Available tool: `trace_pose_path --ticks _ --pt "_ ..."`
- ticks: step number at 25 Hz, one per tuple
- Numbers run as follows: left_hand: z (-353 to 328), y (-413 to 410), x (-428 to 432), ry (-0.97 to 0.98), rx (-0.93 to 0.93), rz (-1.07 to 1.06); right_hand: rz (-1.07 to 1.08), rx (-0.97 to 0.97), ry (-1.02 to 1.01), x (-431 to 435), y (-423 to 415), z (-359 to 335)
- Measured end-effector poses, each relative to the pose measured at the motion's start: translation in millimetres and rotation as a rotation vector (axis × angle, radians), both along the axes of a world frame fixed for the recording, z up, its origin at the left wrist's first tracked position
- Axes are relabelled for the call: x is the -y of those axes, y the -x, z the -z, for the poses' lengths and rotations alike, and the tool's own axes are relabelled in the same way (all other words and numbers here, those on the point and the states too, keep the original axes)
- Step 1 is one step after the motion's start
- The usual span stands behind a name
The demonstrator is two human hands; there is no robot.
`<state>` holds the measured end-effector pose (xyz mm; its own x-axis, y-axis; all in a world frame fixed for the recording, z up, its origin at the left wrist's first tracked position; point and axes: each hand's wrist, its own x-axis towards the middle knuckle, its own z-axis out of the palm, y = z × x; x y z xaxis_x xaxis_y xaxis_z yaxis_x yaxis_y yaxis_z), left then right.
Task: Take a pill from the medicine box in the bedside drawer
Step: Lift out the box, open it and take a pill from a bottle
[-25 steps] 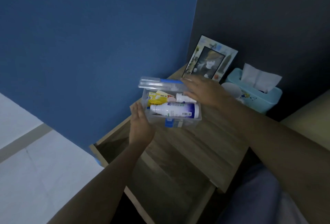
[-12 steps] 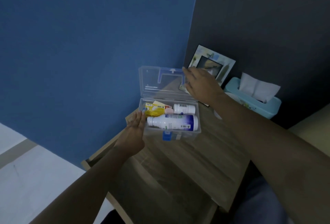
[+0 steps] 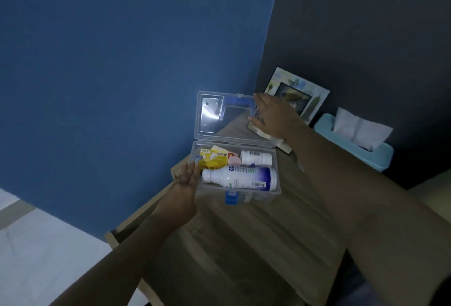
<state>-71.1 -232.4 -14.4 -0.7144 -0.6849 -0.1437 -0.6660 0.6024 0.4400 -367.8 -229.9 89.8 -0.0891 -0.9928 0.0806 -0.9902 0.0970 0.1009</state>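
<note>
Two flat hands are set on the clear box (image 3: 258, 195) at the table's (image 3: 256, 244) far left edge: end steadied by left hand (image 3: 181, 191), lid (image 3: 212, 120) propped upright by right hand (image 3: 273, 117) (nothing clasped) for access.

The left grip (image 3: 181, 191) and right grip (image 3: 273, 117) were bare, likewise both forearms; dark bluish clothing (image 3: 358, 292) showed below.
</note>
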Motion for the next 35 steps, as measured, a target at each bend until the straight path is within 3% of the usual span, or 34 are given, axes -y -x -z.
trace_pose_path --ticks 8,16,22,35 --pt "1 -2 1 0.039 0.015 0.026 -0.109 0.004 -0.016 -12 -10 6" --pt "0 -1 2 0.015 0.022 0.003 -0.377 0.112 -0.408 -16 -48 19" --pt "2 -2 2 0.043 0.023 0.014 -0.387 0.035 -0.469 -2 -60 28" --pt "2 -4 1 0.015 0.003 0.014 -0.304 0.217 -0.392 7 -59 38"
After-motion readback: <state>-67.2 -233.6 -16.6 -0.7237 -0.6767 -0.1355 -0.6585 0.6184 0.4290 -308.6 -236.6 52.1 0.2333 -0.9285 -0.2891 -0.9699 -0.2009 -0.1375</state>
